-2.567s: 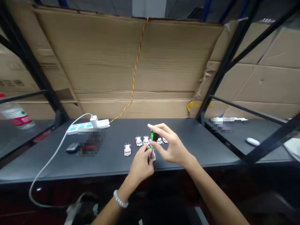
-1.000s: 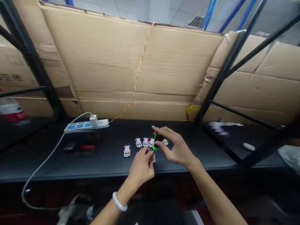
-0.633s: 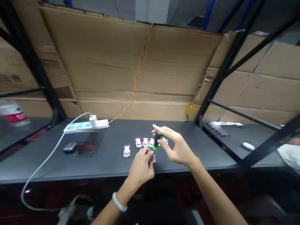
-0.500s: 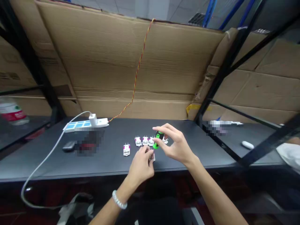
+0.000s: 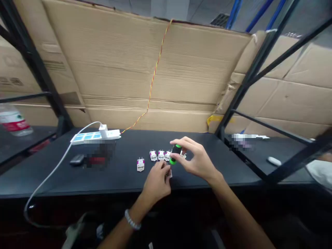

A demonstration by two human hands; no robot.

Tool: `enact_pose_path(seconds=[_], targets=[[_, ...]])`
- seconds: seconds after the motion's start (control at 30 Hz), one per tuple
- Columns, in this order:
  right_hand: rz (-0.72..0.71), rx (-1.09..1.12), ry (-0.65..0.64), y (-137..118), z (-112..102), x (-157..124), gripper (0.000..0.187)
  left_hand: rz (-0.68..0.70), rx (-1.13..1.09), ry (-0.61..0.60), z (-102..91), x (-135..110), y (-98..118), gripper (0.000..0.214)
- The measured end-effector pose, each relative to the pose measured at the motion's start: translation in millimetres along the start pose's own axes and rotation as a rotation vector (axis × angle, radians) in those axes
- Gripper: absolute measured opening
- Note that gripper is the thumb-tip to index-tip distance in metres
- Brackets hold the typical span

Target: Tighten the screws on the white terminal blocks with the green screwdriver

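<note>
My left hand is closed around a small white and magenta connector at the front of the black table. My right hand pinches the black and green handle of a screwdriver, which points down at that connector. Just beyond my hands lies a short row of the same white and magenta connectors. One more connector stands apart to the left.
A white power strip with a plugged charger and a white cable lies at the back left. A dark small device rests near it. A bottle stands far left. Cardboard walls and black rack bars enclose the table.
My right hand's fingers have shifted on the screwdriver handle, which has tilted slightly. My left hand has stayed on the connector. The view has swayed a little.
</note>
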State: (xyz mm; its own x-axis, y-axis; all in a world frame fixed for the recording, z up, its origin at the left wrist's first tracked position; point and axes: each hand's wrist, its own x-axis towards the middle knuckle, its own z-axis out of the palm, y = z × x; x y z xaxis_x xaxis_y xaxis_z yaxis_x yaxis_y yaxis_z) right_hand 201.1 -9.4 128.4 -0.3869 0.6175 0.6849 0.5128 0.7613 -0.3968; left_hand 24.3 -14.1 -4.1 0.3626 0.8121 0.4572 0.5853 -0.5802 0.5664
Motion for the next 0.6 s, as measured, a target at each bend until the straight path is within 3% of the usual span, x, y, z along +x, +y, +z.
enact_pose_path(seconds=[0.37,0.5,0.6], targets=[[-0.020,-0.070,0.053,-1,3,0,0.026,0.002,0.005,-0.003,-1.4,1,2,0.023],[0.010,-0.070,0.118,2,-12,-11,0.025,-0.025,0.012,-0.005,-3.0,0,3,0.023],[0.106,-0.075,0.271,6,-30,-27,0.025,-0.049,-0.013,-0.012,-5.0,-1,3,0.022]])
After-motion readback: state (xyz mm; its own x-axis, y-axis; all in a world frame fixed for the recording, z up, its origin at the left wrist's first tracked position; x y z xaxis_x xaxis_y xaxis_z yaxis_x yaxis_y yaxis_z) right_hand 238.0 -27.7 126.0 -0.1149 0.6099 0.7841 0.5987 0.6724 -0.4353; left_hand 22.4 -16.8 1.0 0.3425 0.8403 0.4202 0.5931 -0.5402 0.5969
